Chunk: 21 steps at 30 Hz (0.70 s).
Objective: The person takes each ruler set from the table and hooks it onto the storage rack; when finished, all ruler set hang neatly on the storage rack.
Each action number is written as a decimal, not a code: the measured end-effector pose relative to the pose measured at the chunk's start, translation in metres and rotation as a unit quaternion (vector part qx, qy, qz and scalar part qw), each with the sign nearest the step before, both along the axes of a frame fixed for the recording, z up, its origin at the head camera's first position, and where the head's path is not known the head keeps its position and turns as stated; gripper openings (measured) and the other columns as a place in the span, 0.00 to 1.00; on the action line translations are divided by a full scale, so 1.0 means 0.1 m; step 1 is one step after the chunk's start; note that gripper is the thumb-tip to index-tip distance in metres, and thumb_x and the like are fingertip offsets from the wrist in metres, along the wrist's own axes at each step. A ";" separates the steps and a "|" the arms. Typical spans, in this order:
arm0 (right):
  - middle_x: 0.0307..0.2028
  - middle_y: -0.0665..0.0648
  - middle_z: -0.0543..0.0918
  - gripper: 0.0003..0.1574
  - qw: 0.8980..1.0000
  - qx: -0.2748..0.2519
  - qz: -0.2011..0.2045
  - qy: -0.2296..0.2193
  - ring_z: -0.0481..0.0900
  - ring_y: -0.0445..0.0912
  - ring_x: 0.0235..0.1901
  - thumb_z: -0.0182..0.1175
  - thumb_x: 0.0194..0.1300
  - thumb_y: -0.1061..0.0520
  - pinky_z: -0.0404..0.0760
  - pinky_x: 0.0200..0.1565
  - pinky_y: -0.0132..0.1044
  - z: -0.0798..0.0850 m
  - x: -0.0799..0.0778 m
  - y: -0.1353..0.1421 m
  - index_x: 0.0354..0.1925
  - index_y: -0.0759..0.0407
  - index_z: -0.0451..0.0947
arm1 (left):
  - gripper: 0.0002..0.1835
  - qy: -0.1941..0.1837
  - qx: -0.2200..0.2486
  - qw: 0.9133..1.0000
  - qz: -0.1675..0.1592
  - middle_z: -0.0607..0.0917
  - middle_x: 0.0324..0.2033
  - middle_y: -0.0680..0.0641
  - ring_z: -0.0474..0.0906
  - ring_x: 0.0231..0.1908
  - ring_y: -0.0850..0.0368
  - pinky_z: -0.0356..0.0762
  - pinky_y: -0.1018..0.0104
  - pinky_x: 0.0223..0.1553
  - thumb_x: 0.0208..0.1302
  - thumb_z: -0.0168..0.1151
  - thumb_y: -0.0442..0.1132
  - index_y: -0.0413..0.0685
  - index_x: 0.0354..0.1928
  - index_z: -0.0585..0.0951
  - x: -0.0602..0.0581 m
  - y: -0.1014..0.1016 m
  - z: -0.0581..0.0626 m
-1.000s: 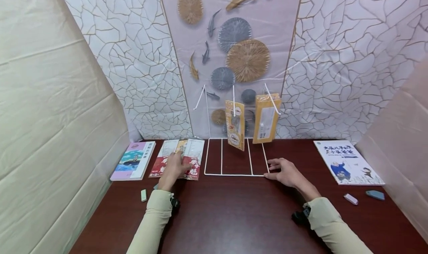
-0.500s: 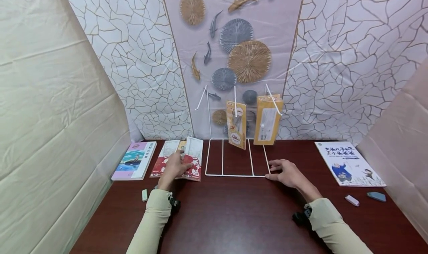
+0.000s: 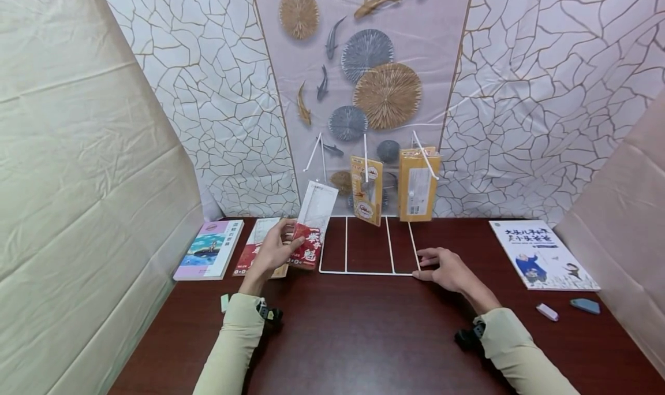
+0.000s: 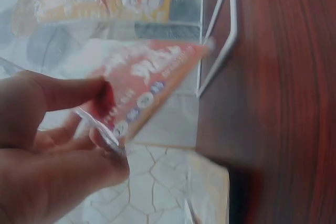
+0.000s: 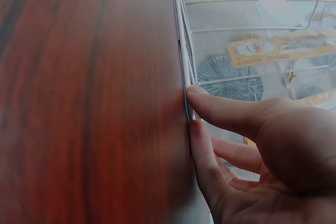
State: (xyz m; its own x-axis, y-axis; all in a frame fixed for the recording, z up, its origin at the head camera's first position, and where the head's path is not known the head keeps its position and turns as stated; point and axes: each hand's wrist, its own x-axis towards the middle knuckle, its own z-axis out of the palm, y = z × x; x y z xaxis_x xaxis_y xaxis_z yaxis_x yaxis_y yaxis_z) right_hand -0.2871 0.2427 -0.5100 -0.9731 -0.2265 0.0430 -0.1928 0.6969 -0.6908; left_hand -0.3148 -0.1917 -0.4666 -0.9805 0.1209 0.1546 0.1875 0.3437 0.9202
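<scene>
Red-and-white flat plastic packet (image 3: 314, 224), pinched by the left hand (image 3: 275, 248) left of centre, is best held upright while the right hand (image 3: 444, 268), right of centre, pinches the white wire rack (image 3: 358, 273) steady.

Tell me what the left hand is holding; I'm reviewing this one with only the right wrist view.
Observer: The left hand pinches a red-and-white packet.
Operator: I see the right hand pinching the white wire rack. Does every prong carry something?
Observer: No, in the head view the left prong is bare.
Operator: Is any book lying to the right of the right hand?
Observer: Yes, a white picture book lies there.
</scene>
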 end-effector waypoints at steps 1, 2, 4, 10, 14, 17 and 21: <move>0.48 0.61 0.87 0.39 1.000 0.001 0.002 0.001 0.84 0.55 0.52 0.74 0.58 0.47 0.78 0.57 0.56 0.00 0.00 0.00 0.63 0.63 0.76 | 0.23 0.009 0.013 1.000 -0.009 0.83 0.54 0.40 0.83 0.48 0.47 0.86 0.60 0.42 0.66 0.66 0.34 0.46 0.61 0.73 0.00 0.03 0.01; 0.48 0.61 0.87 0.39 1.000 0.001 0.000 0.000 0.84 0.55 0.52 0.74 0.58 0.48 0.78 0.57 0.55 0.00 0.00 0.00 0.63 0.63 0.76 | 0.23 0.018 0.024 0.999 -0.020 0.83 0.53 0.40 0.83 0.47 0.48 0.86 0.60 0.41 0.66 0.67 0.35 0.46 0.61 0.74 0.00 0.06 0.01; 0.48 0.61 0.87 0.39 1.000 0.001 -0.003 -0.002 0.83 0.55 0.52 0.74 0.58 0.48 0.78 0.58 0.55 0.00 0.00 0.00 0.63 0.62 0.76 | 0.22 0.041 0.037 0.998 -0.038 0.84 0.51 0.40 0.82 0.45 0.50 0.85 0.61 0.42 0.64 0.69 0.35 0.46 0.59 0.75 0.00 0.12 0.01; 0.49 0.61 0.86 0.39 1.000 0.005 -0.004 -0.003 0.83 0.55 0.52 0.74 0.58 0.46 0.78 0.57 0.55 -0.01 -0.01 0.00 0.63 0.62 0.76 | 0.20 0.093 0.061 0.988 -0.106 0.86 0.46 0.42 0.82 0.40 0.53 0.81 0.65 0.43 0.62 0.71 0.36 0.48 0.55 0.77 0.01 0.31 -0.02; 0.48 0.61 0.87 0.40 1.000 0.005 -0.007 0.002 0.84 0.56 0.52 0.75 0.57 0.45 0.77 0.58 0.55 -0.02 -0.02 0.00 0.62 0.62 0.77 | 0.20 0.089 0.083 0.980 -0.157 0.88 0.45 0.43 0.85 0.40 0.50 0.84 0.60 0.42 0.61 0.72 0.34 0.49 0.53 0.78 0.07 0.42 -0.02; 0.47 0.60 0.87 0.40 1.000 0.007 -0.008 0.008 0.84 0.54 0.50 0.75 0.56 0.45 0.78 0.57 0.53 -0.03 -0.02 0.00 0.61 0.62 0.77 | 0.20 0.087 0.082 0.977 -0.175 0.88 0.42 0.44 0.85 0.41 0.49 0.84 0.57 0.43 0.59 0.73 0.34 0.51 0.52 0.78 0.13 0.50 0.00; 0.45 0.59 0.85 0.39 1.000 0.014 -0.010 0.026 0.85 0.52 0.46 0.76 0.55 0.46 0.80 0.51 0.47 -0.03 -0.03 -0.01 0.60 0.62 0.78 | 0.20 0.086 0.087 0.974 -0.189 0.88 0.40 0.46 0.85 0.41 0.49 0.83 0.57 0.41 0.58 0.74 0.35 0.54 0.50 0.79 0.21 0.60 0.05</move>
